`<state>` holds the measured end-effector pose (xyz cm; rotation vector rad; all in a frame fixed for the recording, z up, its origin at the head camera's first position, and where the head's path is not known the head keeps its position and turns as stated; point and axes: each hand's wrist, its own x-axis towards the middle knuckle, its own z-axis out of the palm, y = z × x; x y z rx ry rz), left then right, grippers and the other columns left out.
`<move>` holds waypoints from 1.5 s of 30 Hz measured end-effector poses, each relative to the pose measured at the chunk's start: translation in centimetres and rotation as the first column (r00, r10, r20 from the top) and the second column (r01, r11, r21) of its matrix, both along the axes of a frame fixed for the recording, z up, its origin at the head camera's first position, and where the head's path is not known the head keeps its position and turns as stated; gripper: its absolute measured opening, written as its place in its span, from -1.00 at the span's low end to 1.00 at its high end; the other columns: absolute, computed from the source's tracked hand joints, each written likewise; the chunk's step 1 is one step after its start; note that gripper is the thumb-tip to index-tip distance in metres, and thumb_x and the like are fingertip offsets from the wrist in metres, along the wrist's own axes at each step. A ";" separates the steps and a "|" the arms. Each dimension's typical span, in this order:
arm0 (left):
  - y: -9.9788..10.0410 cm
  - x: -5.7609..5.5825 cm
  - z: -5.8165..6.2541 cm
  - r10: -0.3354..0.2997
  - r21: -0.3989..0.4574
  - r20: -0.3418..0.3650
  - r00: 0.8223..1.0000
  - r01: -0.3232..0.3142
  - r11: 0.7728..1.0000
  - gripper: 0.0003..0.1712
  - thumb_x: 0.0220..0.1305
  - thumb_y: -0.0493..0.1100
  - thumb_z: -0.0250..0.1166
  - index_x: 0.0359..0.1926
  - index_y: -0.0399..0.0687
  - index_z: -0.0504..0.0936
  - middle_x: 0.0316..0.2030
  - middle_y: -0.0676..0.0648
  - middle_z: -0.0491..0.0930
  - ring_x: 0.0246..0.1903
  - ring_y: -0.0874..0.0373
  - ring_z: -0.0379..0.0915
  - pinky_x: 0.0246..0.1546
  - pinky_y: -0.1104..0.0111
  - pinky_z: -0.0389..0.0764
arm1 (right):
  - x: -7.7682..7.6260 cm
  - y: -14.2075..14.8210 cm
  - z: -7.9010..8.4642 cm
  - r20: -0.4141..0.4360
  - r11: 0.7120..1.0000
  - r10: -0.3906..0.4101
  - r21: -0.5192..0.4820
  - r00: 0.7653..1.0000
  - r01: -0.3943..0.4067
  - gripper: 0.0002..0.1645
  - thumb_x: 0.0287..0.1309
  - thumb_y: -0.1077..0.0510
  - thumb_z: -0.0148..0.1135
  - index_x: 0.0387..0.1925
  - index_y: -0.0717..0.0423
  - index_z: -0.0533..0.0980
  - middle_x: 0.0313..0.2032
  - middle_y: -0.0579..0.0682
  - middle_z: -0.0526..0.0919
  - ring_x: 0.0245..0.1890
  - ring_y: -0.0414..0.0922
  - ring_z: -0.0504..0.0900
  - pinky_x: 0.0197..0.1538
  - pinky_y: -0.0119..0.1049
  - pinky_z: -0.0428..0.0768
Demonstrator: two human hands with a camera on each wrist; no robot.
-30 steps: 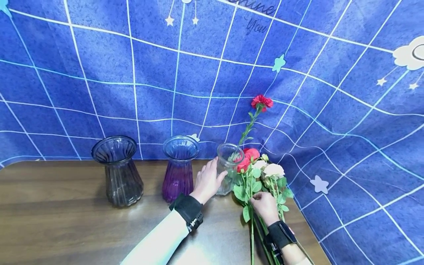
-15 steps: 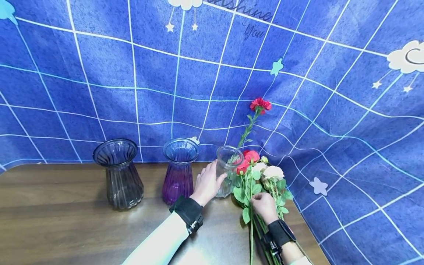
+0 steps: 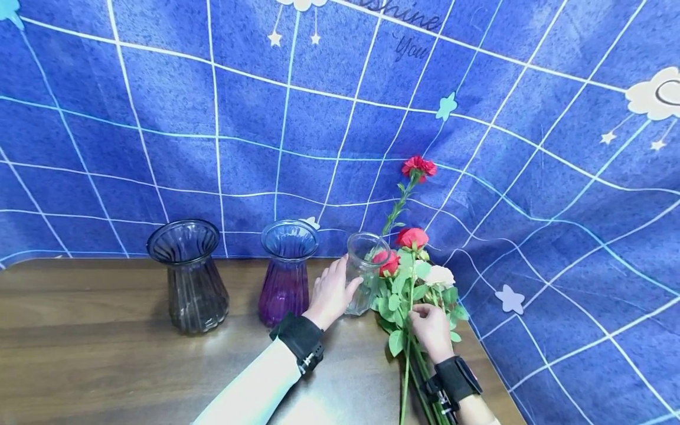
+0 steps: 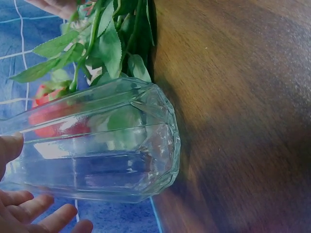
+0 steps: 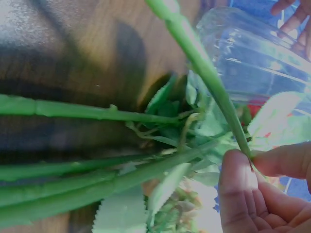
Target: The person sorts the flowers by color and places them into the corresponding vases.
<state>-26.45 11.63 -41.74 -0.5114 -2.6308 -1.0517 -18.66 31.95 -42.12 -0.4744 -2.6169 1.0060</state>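
A clear glass vase (image 3: 361, 283) stands upright, and my left hand (image 3: 332, 292) is against its left side, thumb across the front. Seen from the left wrist, the fingers (image 4: 58, 218) are spread and fairly straight beside the glass (image 4: 107, 141). A red carnation (image 3: 419, 168) rises from the vase's mouth. Between thumb and fingertips my right hand (image 3: 431, 330) pinches a green stem (image 5: 209, 73) topped by a red rose (image 3: 412, 238). That rose is above the other flowers. Beneath it lie another red rose (image 3: 388, 262), a white rose (image 3: 438, 276) and leafy stems.
Left of my left hand stands a blue-and-purple vase (image 3: 287, 274). Farther left is a dark grey glass vase (image 3: 196, 283). A blue cloth (image 3: 239, 130) with white lines hangs behind and right of the wooden table (image 3: 95, 354).
My right hand has shifted slightly up and right, raising one red rose off the bunch. The left hand stays beside the clear vase.
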 end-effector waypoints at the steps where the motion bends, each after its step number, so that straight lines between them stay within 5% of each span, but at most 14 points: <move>1: 0.0 0.0 0.0 -0.003 0.001 0.000 1.000 0.003 1.000 -0.28 0.27 0.12 0.16 0.33 -0.14 0.26 0.20 -0.19 0.42 0.12 -0.12 0.40 -0.02 -0.01 0.45 | 0.1 0.0 0.2 -0.012 1.000 -0.009 0.006 1.000 0.009 -0.75 0.04 0.25 0.17 -0.27 0.35 0.63 -0.44 0.17 0.67 -0.53 -0.15 0.58 -0.41 -0.34 0.49; 9: 0.1 0.0 0.0 -0.001 0.015 -0.021 1.000 0.001 1.000 -0.30 0.26 0.10 0.17 0.31 -0.16 0.28 0.18 -0.20 0.44 0.09 -0.14 0.42 -0.06 -0.02 0.46 | 0.6 0.1 1.6 -0.135 0.996 -0.061 0.061 0.989 0.069 -0.78 0.04 0.25 0.21 -0.30 0.31 0.65 -0.47 0.16 0.68 -0.48 -0.09 0.59 -0.37 -0.32 0.47; 16: -0.1 0.1 0.1 -0.004 0.031 -0.021 1.000 0.005 1.000 -0.29 0.25 0.09 0.19 0.31 -0.17 0.29 0.18 -0.21 0.44 0.08 -0.15 0.42 -0.07 -0.03 0.46 | 1.0 0.0 3.3 -0.191 0.998 -0.056 -0.010 0.980 0.055 -0.76 0.08 0.25 0.21 -0.23 0.34 0.63 -0.45 0.17 0.69 -0.61 -0.35 0.53 -0.46 -0.52 0.46; 26: 0.0 0.0 0.0 -0.002 0.023 -0.018 1.000 0.003 1.000 -0.30 0.26 0.10 0.17 0.31 -0.15 0.28 0.18 -0.19 0.44 0.08 -0.14 0.43 -0.08 -0.01 0.47 | 1.4 -0.5 7.1 -0.270 0.998 -0.065 -0.040 0.961 0.056 -0.76 0.08 0.22 0.23 -0.24 0.30 0.64 -0.44 0.22 0.71 -0.68 -0.45 0.50 -0.54 -0.59 0.43; 35: 0.0 0.2 0.2 -0.009 0.040 -0.015 1.000 0.010 0.999 -0.29 0.26 0.09 0.19 0.32 -0.17 0.28 0.18 -0.21 0.43 0.08 -0.16 0.42 -0.06 -0.04 0.46 | 0.9 -0.4 11.6 -0.446 0.995 -0.070 -0.098 0.892 0.030 -0.78 0.10 0.26 0.23 -0.21 0.31 0.61 -0.38 0.28 0.69 -0.68 -0.53 0.52 -0.56 -0.63 0.46; 45: 0.2 0.1 0.1 -0.004 0.029 -0.006 1.000 0.004 1.000 -0.31 0.28 0.10 0.15 0.32 -0.15 0.28 0.19 -0.20 0.43 0.09 -0.15 0.41 -0.06 -0.03 0.46 | -0.9 -0.4 16.6 -0.587 0.983 -0.080 -0.179 0.805 -0.033 -0.76 0.11 0.25 0.22 -0.20 0.33 0.61 -0.63 -0.49 0.52 -0.68 -0.50 0.55 -0.49 -0.61 0.54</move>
